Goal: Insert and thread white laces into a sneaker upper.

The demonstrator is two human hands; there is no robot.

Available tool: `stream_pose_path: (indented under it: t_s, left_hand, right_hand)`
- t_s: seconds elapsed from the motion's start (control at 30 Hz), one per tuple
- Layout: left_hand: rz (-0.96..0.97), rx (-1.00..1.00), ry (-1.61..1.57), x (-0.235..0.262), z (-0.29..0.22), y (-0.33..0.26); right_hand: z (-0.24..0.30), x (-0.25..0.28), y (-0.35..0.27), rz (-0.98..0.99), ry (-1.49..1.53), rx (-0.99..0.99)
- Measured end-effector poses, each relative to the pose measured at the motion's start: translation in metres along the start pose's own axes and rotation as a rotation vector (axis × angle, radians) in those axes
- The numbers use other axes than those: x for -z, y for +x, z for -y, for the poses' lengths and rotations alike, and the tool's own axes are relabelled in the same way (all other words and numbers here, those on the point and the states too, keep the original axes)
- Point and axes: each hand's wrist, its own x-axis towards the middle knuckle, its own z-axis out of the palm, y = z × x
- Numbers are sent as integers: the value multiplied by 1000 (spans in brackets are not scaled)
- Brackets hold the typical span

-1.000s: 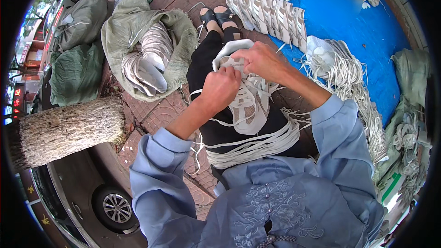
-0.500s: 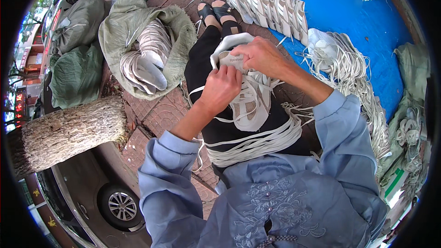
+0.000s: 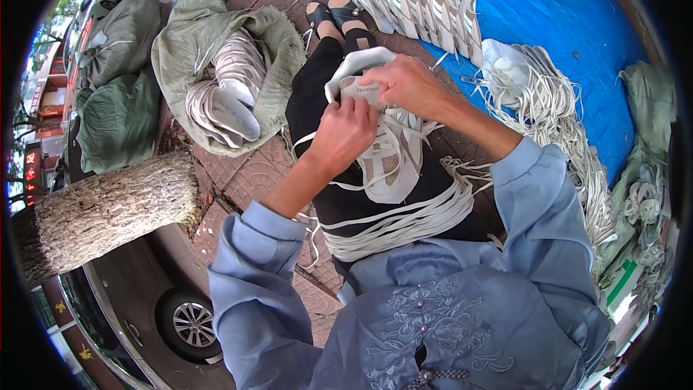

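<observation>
A white and beige shoe upper (image 3: 392, 189) lies on my black-trousered lap, its toe toward me and its padded collar away from me. White lace runs criss-cross through its front. My left hand (image 3: 345, 130) is closed on the left edge of the upper, beside the tongue, and a loose lace trails out to its left. My right hand (image 3: 415, 88) grips the upper's right side, its bent index finger over the pale tongue (image 3: 352, 91). The fingertips hide the top eyelets. A bundle of white shoelaces (image 3: 404, 224) is draped across my thighs.
An open woven sack (image 3: 281, 50) holds stacked uppers at the left, near tied green sacks (image 3: 115, 123). A tree trunk (image 3: 115, 209) and a parked car (image 3: 123, 303) stand at lower left. On a blue tarp (image 3: 577, 36) lie a row of uppers (image 3: 426, 14) and a laced pile (image 3: 534, 101).
The view has shifted slightly. Both hands keep nearly the same hold on the upper, and no clear movement of the lace shows.
</observation>
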Motion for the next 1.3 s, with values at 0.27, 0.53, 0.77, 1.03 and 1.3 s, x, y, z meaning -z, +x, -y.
stream_pose_path:
  t_s: [0.27,0.53,0.77,1.03,1.3]
  left_hand:
    - [118,17,12,0,8,12]
    - [97,50,50,11,3,5]
    - [67,-1,87,11,4,6]
    - [56,393,148,39,82,-73]
    - [35,577,121,29,110,-135]
  right_hand:
    - [0,2,-3,1,0,60]
    - [-4,0,-3,-45,20,-10]
    - [-1,5,-5,-85,-39,104]
    - [-4,15,-1,-228,-330,422]
    - [-6,72,14,-291,-473,408]
